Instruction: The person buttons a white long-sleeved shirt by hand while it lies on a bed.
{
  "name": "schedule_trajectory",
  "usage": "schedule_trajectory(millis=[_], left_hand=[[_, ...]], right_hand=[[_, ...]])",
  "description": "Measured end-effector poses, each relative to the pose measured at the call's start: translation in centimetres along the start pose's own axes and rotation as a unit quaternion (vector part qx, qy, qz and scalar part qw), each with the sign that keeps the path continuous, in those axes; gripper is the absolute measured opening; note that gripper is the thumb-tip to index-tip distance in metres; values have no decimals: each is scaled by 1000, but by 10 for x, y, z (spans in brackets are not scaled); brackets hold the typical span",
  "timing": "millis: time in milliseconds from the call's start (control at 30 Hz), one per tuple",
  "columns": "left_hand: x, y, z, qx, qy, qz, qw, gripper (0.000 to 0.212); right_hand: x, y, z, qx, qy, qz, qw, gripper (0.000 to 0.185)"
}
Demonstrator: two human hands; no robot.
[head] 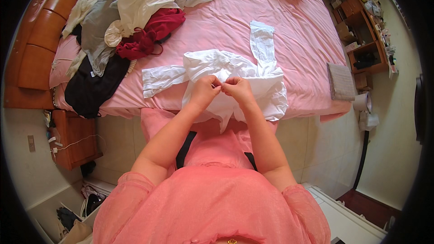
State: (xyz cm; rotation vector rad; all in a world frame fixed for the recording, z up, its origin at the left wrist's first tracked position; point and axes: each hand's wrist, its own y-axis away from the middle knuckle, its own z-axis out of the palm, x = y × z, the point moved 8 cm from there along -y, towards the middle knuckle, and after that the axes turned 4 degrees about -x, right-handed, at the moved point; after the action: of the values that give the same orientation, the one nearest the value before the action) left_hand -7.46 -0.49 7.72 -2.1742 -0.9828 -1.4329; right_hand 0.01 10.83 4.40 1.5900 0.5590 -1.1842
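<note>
A white long-sleeved shirt (268,84) lies rumpled on the near edge of the bed. One sleeve (162,78) stretches out to the left and the other (262,40) points away from me. Over the shirt's middle, my left hand (204,91) and my right hand (239,89) meet at the fingertips. Both pinch a small bit of the white cloth between thumb and fingers. Exactly which part they grip is hidden by the fingers. Part of the shirt hangs over the bed's edge towards my lap.
The bed bears a pink sheet (217,23). A heap of clothes lies at the left, with a dark red garment (166,23), a black garment (93,88) and a grey one (98,34). A folded grey cloth (340,81) is at the right corner. A wooden nightstand (79,139) stands left.
</note>
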Motion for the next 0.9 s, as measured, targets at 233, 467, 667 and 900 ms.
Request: schedule_trajectory(millis=[233, 467, 667, 900], left_hand=[[0, -1, 3, 7, -29, 35, 999, 9], [-8, -1, 9, 1, -9, 17, 1000, 10], [-27, -3, 19, -97, 155, -141, 973, 15], [-44, -11, 27, -171, 253, -234, 923, 21]], right_hand=[[12, 0, 0, 12, -67, 28, 997, 10], [30, -3, -6, 41, -129, 46, 990, 12], [12, -3, -4, 8, -68, -58, 996, 11], [4, -11, -7, 23, -94, -68, 993, 9]])
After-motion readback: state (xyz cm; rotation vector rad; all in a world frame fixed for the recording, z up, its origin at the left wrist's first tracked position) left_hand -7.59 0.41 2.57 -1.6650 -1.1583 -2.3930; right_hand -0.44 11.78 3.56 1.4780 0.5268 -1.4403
